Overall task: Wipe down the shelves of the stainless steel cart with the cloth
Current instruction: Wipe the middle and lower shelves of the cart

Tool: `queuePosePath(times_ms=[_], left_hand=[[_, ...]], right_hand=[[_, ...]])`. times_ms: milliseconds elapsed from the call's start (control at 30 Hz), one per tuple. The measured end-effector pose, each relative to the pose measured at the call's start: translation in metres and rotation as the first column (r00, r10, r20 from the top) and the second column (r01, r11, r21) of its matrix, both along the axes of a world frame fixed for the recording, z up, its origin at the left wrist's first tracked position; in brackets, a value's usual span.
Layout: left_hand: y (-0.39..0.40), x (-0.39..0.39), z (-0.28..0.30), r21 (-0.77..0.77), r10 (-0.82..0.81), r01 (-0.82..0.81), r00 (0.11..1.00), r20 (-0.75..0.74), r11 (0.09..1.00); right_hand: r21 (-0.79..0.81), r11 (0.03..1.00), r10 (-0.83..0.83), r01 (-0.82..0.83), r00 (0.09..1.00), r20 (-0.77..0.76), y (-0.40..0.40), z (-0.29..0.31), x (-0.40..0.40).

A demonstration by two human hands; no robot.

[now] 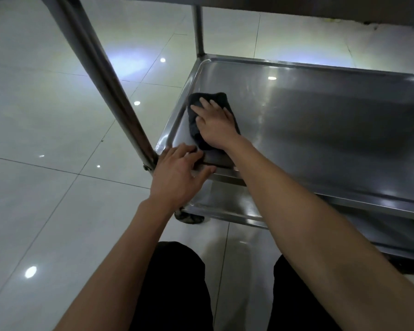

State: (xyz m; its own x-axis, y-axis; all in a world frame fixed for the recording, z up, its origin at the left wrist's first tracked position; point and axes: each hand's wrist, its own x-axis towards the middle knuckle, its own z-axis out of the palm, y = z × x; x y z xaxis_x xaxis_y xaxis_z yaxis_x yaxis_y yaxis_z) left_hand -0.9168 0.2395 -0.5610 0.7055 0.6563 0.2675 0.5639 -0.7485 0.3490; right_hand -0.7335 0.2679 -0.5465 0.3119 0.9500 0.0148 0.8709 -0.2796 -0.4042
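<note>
the dark cloth [210,120] is pressed flat on the middle shelf [320,120] of the stainless steel cart [296,65], close to the shelf's left edge and near its front left corner. it is covered by the right hand [216,126], fingers straight and spread, nothing gripped. the front rim at that corner is held by the left hand [177,174], fingers curled over it. the cloth's long axis runs front to back along the left edge; the unwiped steel is judged to lie to its right, nearer the right arm.
</note>
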Motion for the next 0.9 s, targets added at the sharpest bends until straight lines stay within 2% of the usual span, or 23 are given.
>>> queuePosePath(times_ms=[233, 467, 633, 800, 900], left_hand=[[0.000, 0.003, 0.000, -0.007, 0.028, -0.028, 0.999, -0.026, 1.000], [-0.012, 0.017, 0.013, 0.003, 0.029, -0.029, 0.996, -0.082, 1.000], [-0.049, 0.066, 0.021, 0.024, -0.089, 0.091, 0.992, -0.088, 0.996], [-0.093, 0.114, 0.022, -0.050, -0.246, 0.242, 0.966, -0.076, 0.969], [-0.109, 0.126, 0.018, -0.034, -0.296, 0.294, 0.946, -0.134, 0.955]], right_hand=[[-0.014, 0.999, 0.049, -0.049, 0.999, -0.007, 0.007, 0.001, 0.000], [-0.051, 0.991, -0.125, 0.123, 0.991, -0.038, -0.050, 0.003, 0.045], [-0.051, 0.971, -0.234, 0.233, 0.972, -0.004, -0.094, -0.002, 0.093], [-0.055, 0.933, -0.355, 0.355, 0.935, 0.021, -0.152, -0.003, 0.147], [-0.047, 0.917, -0.395, 0.396, 0.918, 0.039, -0.179, -0.003, 0.167]])
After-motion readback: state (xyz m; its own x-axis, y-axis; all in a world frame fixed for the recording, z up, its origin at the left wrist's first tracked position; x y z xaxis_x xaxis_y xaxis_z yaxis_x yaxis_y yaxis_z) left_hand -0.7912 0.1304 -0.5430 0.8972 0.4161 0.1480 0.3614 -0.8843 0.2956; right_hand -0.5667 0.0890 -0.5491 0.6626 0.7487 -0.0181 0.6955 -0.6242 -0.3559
